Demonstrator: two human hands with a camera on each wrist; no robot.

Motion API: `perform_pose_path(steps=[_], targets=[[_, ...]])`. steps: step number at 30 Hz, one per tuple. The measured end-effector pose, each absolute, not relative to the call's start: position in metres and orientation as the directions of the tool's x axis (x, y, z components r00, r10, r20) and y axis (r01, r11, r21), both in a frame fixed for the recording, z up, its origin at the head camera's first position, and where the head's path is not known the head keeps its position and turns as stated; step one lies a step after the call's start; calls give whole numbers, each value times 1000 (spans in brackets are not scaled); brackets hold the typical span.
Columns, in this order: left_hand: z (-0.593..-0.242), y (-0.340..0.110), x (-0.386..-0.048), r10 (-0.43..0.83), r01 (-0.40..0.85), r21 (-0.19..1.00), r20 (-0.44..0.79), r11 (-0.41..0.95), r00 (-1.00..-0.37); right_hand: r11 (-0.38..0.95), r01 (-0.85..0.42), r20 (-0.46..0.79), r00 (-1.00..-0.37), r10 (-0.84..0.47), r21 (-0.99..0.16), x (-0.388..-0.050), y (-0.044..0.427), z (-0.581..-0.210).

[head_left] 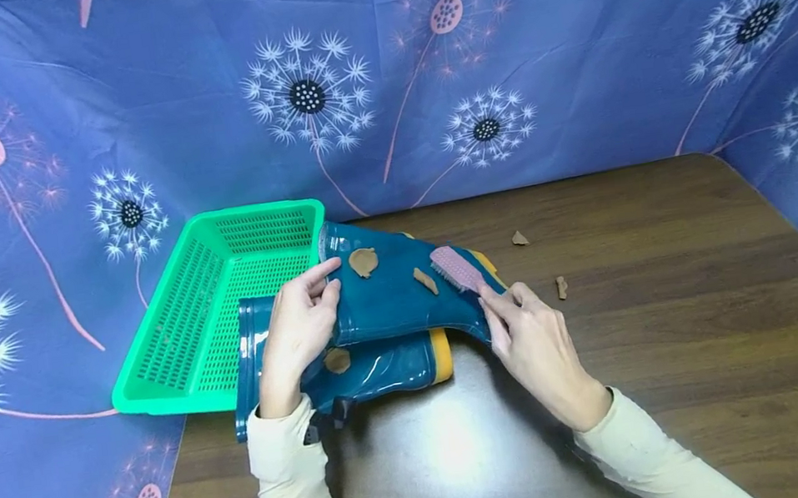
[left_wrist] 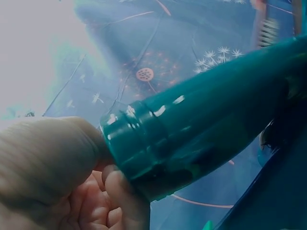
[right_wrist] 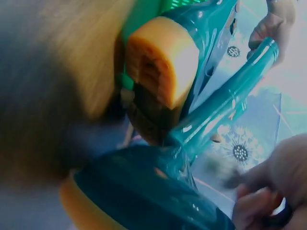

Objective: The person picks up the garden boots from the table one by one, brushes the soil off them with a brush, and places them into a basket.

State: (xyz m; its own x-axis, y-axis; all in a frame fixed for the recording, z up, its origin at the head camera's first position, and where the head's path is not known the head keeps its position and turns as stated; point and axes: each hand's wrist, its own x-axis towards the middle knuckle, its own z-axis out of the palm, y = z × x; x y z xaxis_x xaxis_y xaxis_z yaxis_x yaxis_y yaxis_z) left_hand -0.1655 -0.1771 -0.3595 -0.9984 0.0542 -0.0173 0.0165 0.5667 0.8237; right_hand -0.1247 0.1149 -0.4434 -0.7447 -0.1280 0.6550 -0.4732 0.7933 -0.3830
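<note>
Head view: left hand [head_left: 298, 321] comes up from below, palm side turned down, index finger reaching over the cuff of the upper boot [head_left: 395, 308], thumb just under it; left wrist view confirms thumb and fingers pinching the cuff's edge. Right hand [head_left: 540, 340] angles in from lower right, fingers curled round the handle of a pink brush [head_left: 456, 267], index finger laid along its neck; the brush head sits over the boot's ankle, bristles facing left, contact with the surface hard to tell. Upper boot lies sideways, overlapping the lower boot [head_left: 385, 375]; whether it rests there or is held clear, cannot tell. Both glossy, dark teal, banded at the cuff, with yellow-orange soles; right wrist view shows one ridged underneath. On the upper boot, a rounded brown patch [head_left: 364, 263] near the cuff and a narrow brown strip [head_left: 425, 281] mid-shaft; another matt brown patch [head_left: 338, 361] on the lower. Two brown fragments, one triangular [head_left: 520, 239], one knobbly [head_left: 561, 287], on the wood-grain table [head_left: 695, 311], right of the boots. Green slotted plastic basket [head_left: 254, 211] at left, its near right corner hidden behind boots. Left forearm crosses the lower boot's shaft. Blue dandelion-print cloth [head_left: 570, 50] behind.
</note>
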Motion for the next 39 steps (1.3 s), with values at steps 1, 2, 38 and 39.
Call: perform_pose_path(steps=[1, 2, 38, 39], targets=[[-359, -177, -165, 54, 14, 825, -20, 565, -998, 772, -499, 655, -742, -146, -393, -124, 115, -444], [-359, -177, -164, 55, 15, 824, -19, 566, -998, 754, -524, 652, -739, -170, -397, -123, 115, -445], [-359, -176, -164, 58, 15, 829, -21, 559, -998, 849, -411, 547, -817, -182, -332, -124, 115, -433], [-359, -176, -164, 60, 17, 830, -20, 558, -998, 850, -409, 538, -822, -185, -333, -124, 113, -433]])
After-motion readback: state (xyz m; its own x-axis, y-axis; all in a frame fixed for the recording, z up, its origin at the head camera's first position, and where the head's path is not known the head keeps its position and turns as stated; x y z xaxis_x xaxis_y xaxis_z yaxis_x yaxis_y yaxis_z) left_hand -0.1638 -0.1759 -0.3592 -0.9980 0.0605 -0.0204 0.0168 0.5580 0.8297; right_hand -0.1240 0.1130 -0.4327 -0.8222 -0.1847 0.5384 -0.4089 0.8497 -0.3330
